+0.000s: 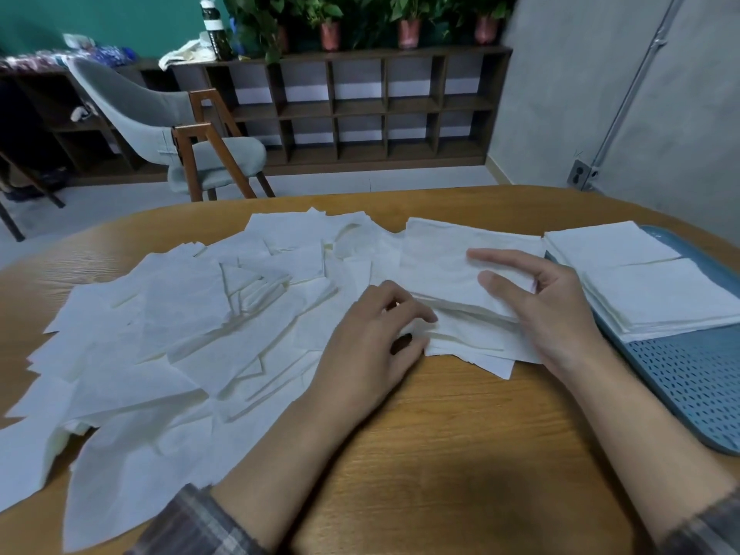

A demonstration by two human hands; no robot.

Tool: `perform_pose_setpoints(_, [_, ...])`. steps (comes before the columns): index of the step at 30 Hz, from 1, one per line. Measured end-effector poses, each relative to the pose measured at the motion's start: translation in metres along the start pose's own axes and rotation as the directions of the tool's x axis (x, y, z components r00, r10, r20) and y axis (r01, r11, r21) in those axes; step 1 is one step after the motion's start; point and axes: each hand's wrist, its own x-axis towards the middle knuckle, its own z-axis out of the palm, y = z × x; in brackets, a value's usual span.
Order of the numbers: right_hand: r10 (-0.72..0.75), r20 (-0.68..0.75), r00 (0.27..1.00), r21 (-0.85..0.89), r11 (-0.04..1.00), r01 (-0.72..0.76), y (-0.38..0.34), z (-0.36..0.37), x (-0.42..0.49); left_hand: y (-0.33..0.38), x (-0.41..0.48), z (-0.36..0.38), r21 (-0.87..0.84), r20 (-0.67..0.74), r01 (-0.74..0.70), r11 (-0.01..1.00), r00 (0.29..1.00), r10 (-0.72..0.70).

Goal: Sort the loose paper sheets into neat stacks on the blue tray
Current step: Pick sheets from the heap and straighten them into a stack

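Note:
Several loose white paper sheets (pixel 168 338) lie scattered over the left and middle of the wooden table (pixel 460 454). A small pile of sheets (pixel 444 266) sits in front of me. My right hand (pixel 548 310) holds its right side, thumb on top and fingers behind the far edge. My left hand (pixel 372 334) rests on the pile's near left corner with fingers curled, pinching the sheet edges. On the right, the blue perforated tray (pixel 688 378) carries two neat white stacks, one at the back (pixel 608 242) and one in front (pixel 664 298).
A grey chair with wooden legs (pixel 172 130) stands beyond the table. Behind it a dark cubby shelf (pixel 360 106) lines the wall, with potted plants and a bottle on top. A grey wall with a conduit rises at the right.

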Motion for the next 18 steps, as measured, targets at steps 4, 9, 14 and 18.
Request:
perform_pose_setpoints(4, [-0.005, 0.011, 1.000, -0.014, 1.000, 0.005, 0.000, 0.003, -0.001, -0.005, 0.003, 0.011, 0.069, 0.007, -0.025, 0.997, 1.000, 0.024])
perform_pose_setpoints(9, [-0.017, 0.023, 1.000, -0.062, 0.998, 0.018, -0.002, 0.006, -0.003, 0.003, 0.004, 0.010, 0.091, -0.071, -0.115, 0.989, 0.990, 0.121])
perform_pose_setpoints(14, [0.051, 0.095, 0.994, -0.061, 0.997, -0.045, -0.002, 0.006, -0.003, 0.015, 0.002, 0.002, -0.015, -0.077, -0.098, 0.995, 0.992, 0.096])
perform_pose_setpoints(18, [0.077, 0.129, 0.989, 0.001, 0.997, -0.078, -0.007, 0.005, -0.004, 0.021, 0.001, -0.010, -0.237, -0.083, 0.053, 0.970, 0.994, -0.074])
